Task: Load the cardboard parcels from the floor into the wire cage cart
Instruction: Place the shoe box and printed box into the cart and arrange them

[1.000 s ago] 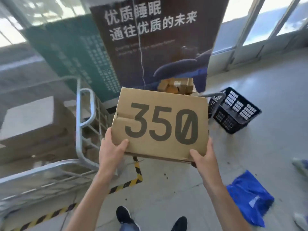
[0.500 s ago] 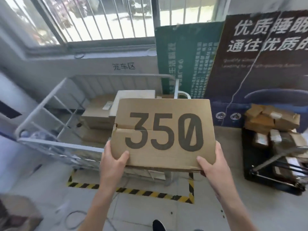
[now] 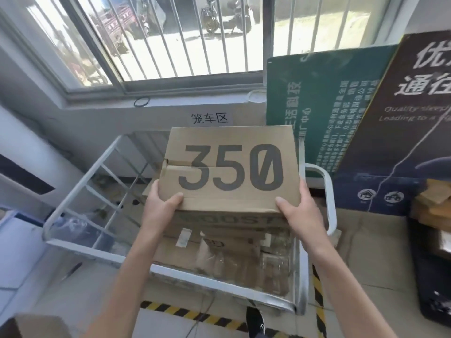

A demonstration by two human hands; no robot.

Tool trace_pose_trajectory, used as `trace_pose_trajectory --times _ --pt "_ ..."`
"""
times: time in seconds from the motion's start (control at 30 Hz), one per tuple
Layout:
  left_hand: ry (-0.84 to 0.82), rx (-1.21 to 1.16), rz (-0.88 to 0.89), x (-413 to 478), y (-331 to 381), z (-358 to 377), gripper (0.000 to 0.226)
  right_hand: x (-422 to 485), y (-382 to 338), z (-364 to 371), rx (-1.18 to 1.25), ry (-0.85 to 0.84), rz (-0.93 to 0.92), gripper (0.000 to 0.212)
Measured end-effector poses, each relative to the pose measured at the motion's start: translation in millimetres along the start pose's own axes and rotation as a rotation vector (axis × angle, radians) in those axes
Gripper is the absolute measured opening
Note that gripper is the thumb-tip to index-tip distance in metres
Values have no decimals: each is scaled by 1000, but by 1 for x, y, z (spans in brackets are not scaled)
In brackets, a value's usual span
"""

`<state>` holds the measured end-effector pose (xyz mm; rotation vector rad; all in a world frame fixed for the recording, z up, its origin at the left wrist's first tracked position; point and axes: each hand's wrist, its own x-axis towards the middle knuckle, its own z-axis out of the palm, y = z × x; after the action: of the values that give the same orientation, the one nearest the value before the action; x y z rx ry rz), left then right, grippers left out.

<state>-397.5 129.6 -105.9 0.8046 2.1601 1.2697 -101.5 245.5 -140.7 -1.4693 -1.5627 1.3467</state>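
Note:
I hold a flat brown cardboard parcel (image 3: 231, 167) printed "350" with both hands, over the right half of the white wire cage cart (image 3: 80, 191). My left hand (image 3: 162, 207) grips its near left corner, thumb on top. My right hand (image 3: 299, 211) grips the near right corner. Under the parcel, inside the cart, lies a stack of other cardboard parcels (image 3: 219, 250), partly hidden. The cart's left half shows its bare floor through the bars.
A barred window and a wall label are behind the cart. A green board (image 3: 324, 106) and a dark poster (image 3: 400, 123) lean at the right. More parcels (image 3: 432, 203) fill a black crate at far right. Striped floor tape (image 3: 195, 313) and another box (image 3: 36, 325) lie near me.
I have turned left from the open floor to face the cart and stepped closer. The parcel, held the same way, has come from in front of the cart to above the stack inside.

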Motion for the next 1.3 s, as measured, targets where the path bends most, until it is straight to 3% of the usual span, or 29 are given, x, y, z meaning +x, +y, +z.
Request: trace_pose_trajectory --times 0.23,0.33,0.43,0.73,0.93,1.1,1.3 --pt "-29 152 -71 119 -11 29 73 109 5 42 -21 -42 122 77" --pt "-207 236 -212 133 -48 50 60 116 37 61 -146 -122 193 68" --pt "-272 206 -245 129 -84 57 60 105 70 72 -220 -128 246 81" --pt "-286 124 -123 151 -113 34 51 87 67 106 -112 131 167 69" --pt "-402 124 -108 184 -109 23 48 97 59 130 -145 127 263 69" --pt "-488 107 -145 191 -120 8 83 91 62 148 -167 162 283 68" --pt "-549 114 -88 192 -133 -4 87 81 58 163 -114 265 312 65"
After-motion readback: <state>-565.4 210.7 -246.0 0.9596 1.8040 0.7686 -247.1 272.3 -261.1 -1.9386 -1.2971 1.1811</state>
